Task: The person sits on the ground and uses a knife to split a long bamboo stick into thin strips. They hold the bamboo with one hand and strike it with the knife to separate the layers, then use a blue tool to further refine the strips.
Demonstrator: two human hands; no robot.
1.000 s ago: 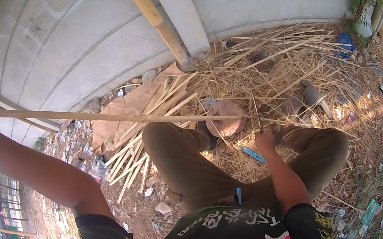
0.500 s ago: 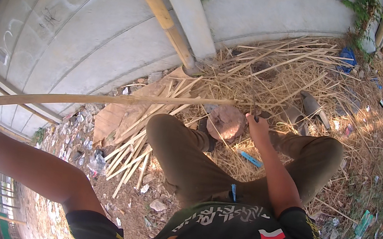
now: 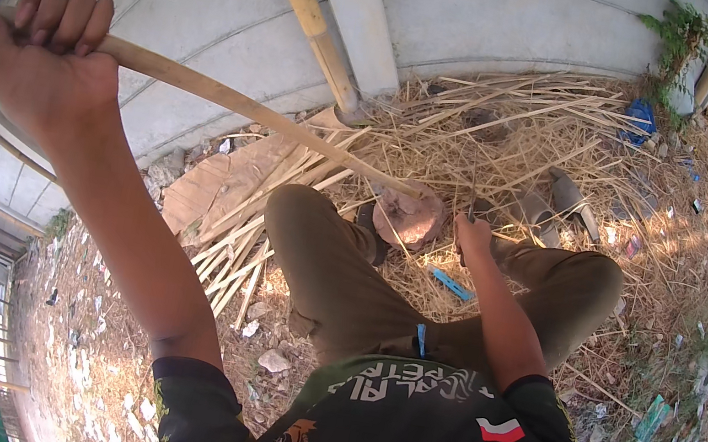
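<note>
My left hand (image 3: 62, 50) is raised at the upper left, its fingers wrapped round one end of a long bamboo strip (image 3: 234, 102). The strip slopes down to the right, and its far end lies at the top of a round wooden block (image 3: 410, 221) between my knees. Just right of the block, my right hand (image 3: 472, 235) is closed round what looks like a knife (image 3: 472, 193), its thin dark blade pointing away from me. Most of the handle is hidden in my fingers. Blade and strip end appear apart.
Split bamboo strips (image 3: 234, 248) lie left of my legs on brown cardboard (image 3: 197, 187); more strips (image 3: 521, 99) and shavings are heaped ahead. A light blue tool (image 3: 452, 285) lies before me. A bamboo pole (image 3: 312, 20) leans against the wall (image 3: 497, 21). Cut bamboo pieces (image 3: 570, 200) lie right.
My left hand has risen from the left edge with its end of the bamboo strip, so the strip now slopes down toward the block. My right hand stays near the block, still gripping the knife.
</note>
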